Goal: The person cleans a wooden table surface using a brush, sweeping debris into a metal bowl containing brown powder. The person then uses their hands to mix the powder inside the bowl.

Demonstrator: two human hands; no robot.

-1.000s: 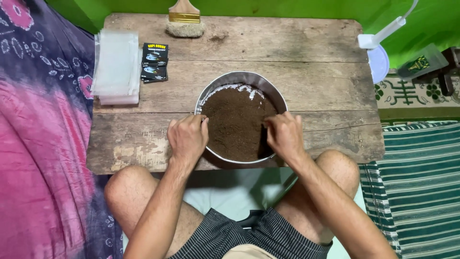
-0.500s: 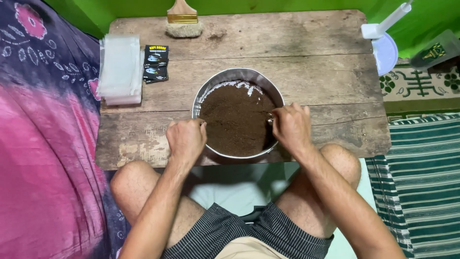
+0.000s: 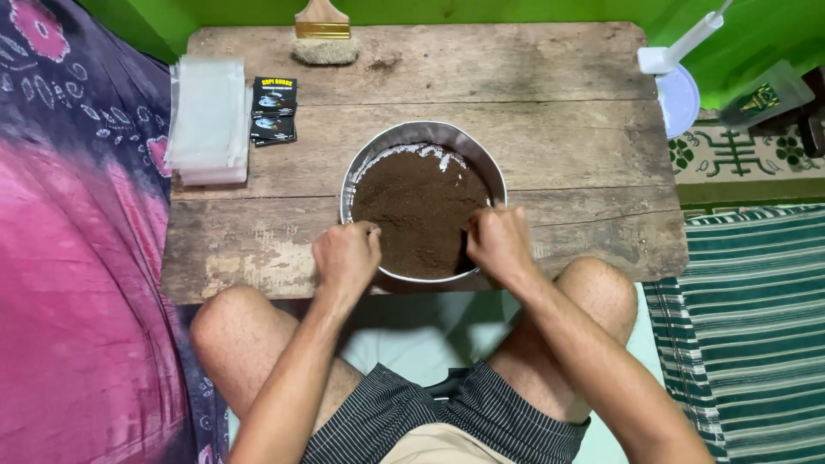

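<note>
Table (image 3: 550, 77): worn wooden planks, across the person's bare knees.
Bowl (image 3: 412, 136): round metal, near edge at centre, filled with dark brown powder (image 3: 417, 210).
Bags (image 3: 206, 120): clear stack, far left.
Left hand (image 3: 345, 255): curled shut on the bowl's near-left rim.
Right hand (image 3: 497, 242): fist closed on the near-right rim.
Brush (image 3: 321, 36): far edge.
Sachets (image 3: 274, 109): black, right of the bags.

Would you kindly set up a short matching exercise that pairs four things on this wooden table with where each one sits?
Things:
1. brush
2. stack of clear bags
3. black packets
4. metal bowl

Places:
A. between both hands, near the front edge
B. far edge of the table
C. left edge of the table
D. just right of the clear bags

Pairs: 1-B, 2-C, 3-D, 4-A
</note>
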